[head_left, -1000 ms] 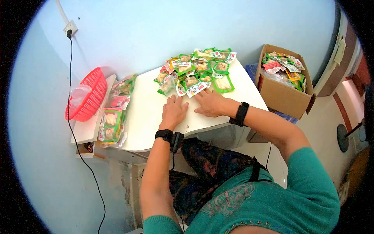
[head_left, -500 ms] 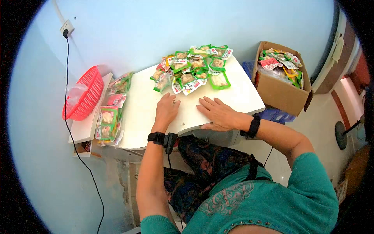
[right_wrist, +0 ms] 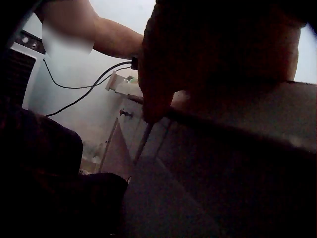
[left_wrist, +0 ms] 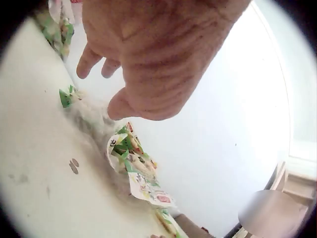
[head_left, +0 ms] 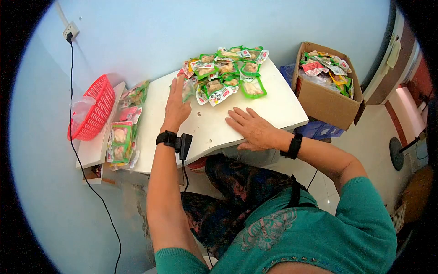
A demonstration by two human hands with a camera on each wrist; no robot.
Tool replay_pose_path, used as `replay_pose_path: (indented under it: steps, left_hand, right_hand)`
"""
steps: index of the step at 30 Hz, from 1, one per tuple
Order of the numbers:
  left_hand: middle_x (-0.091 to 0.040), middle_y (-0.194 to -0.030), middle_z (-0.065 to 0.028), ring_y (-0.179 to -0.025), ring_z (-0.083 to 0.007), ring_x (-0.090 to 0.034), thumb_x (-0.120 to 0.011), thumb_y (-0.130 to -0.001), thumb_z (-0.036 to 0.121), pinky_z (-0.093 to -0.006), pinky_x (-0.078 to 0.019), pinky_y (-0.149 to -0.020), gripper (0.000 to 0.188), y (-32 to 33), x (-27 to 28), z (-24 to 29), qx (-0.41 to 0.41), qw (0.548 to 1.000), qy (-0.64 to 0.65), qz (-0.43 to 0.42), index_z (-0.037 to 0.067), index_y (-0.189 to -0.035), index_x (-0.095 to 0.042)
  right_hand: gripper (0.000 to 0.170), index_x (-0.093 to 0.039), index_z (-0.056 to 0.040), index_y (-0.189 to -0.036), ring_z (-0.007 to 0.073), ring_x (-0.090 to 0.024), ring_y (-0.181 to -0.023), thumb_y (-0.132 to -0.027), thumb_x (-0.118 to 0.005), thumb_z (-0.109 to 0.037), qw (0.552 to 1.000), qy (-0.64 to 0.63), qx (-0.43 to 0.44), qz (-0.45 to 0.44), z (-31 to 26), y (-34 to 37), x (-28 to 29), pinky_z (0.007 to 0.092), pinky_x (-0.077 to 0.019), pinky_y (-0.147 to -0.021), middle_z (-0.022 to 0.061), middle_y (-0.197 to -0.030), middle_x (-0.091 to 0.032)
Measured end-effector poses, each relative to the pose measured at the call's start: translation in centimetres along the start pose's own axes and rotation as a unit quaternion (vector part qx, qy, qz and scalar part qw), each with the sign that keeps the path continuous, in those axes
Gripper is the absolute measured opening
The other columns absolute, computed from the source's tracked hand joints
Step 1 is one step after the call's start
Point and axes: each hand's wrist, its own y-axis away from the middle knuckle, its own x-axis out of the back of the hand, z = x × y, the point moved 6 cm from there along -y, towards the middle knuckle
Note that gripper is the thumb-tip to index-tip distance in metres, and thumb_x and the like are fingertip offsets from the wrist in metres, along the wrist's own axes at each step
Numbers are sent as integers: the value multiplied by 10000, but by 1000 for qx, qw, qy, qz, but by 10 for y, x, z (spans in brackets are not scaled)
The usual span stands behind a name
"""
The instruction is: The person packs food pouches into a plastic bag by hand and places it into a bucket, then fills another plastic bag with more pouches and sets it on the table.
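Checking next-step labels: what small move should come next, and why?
Probably curl the left hand round the packet at the left edge of the pile: that hand's extended fingers are beside it, holding nothing, while the right hand is spread, apart from the pile.

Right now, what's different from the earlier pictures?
The left hand moved left and forward, beside the packet pile. The right hand drew back from it, toward the near edge of the table. The box and pink basket stayed put.

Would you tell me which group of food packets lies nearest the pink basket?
The left group, beside the basket; the middle heap lies farther right, and the third group sits in the cardboard box.
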Motion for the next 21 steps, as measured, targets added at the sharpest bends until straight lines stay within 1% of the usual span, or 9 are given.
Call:
replay_pose_path:
  steps: [3, 6, 9, 11, 12, 14, 18, 21]
  left_hand:
    - [-392, -1464, -191, -1347, -353, -382, -585, -768, -62, -405, -388, -1074, 646, -4, -21, -3, -31, 993, -51, -103, 101, -1380, -459]
    - [-493, -1382, -180, -1257, -345, -479, -572, -784, -43, -416, -435, -1020, 527, 8, -29, -1, -20, 985, -120, -124, 72, -1297, -533]
    - [-576, -1258, -208, -1153, -373, -544, -554, -798, -21, -425, -461, -970, 474, 19, -30, -6, 28, 988, -86, -123, 57, -1265, -553]
    - [-600, -1195, -223, -1116, -393, -558, -541, -801, -19, -426, -463, -956, 434, 26, -30, -8, 57, 990, -47, -121, 38, -1231, -563]
    - [-612, -1164, -231, -1097, -402, -565, -534, -803, -18, -426, -465, -950, 415, 28, -30, -10, 70, 990, -29, -119, 29, -1214, -569]
    - [-593, -1184, -235, -1111, -401, -553, -525, -822, 17, -429, -462, -952, 386, 38, -32, -14, 45, 989, -17, -136, 14, -1207, -553]
    - [-546, -1248, -229, -1144, -392, -523, -497, -875, 108, -439, -447, -965, 345, 35, -36, -10, -1, 981, -15, -194, 0, -1201, -529]
    - [-508, -1293, -216, -1176, -389, -485, -482, -904, 166, -442, -423, -987, 348, 29, -48, -20, -80, 980, -17, -184, 10, -1212, -526]
  right_hand:
    - [886, -346, 10, -1403, 392, -306, -1377, -739, -762, -405, 1000, 2, -3, -2, 0, 0, 0, 549, -298, -1095, 239, -1457, -347]
    - [879, -357, 16, -1392, 389, -320, -1368, -730, -768, -393, 1000, 1, 3, 13, 2, 1, 0, 546, -306, -1087, 239, -1445, -361]
    - [871, -370, 23, -1379, 386, -337, -1356, -719, -777, -375, 1000, 3, -1, 19, -2, 1, 5, 537, -314, -1078, 242, -1432, -375]
    - [866, -377, 28, -1371, 384, -347, -1349, -714, -781, -365, 1000, 7, 2, 30, -2, 1, 5, 531, -318, -1072, 244, -1424, -384]
    - [870, -364, 24, -1385, 383, -337, -1358, -722, -775, -363, 1000, 3, -3, 19, -1, 0, 4, 529, -310, -1080, 241, -1436, -372]
    - [880, -336, 15, -1411, 382, -316, -1375, -740, -763, -359, 1000, -2, -13, -3, -1, 0, 6, 526, -292, -1095, 236, -1459, -348]
    - [865, -391, 34, -1365, 385, -347, -1351, -698, -790, -345, 1000, -8, -8, 21, -3, -1, 11, 537, -309, -1083, 244, -1424, -386]
    - [860, -395, 37, -1364, 385, -346, -1353, -694, -788, -332, 1000, -11, -12, 17, -2, -2, 11, 540, -310, -1083, 245, -1423, -390]
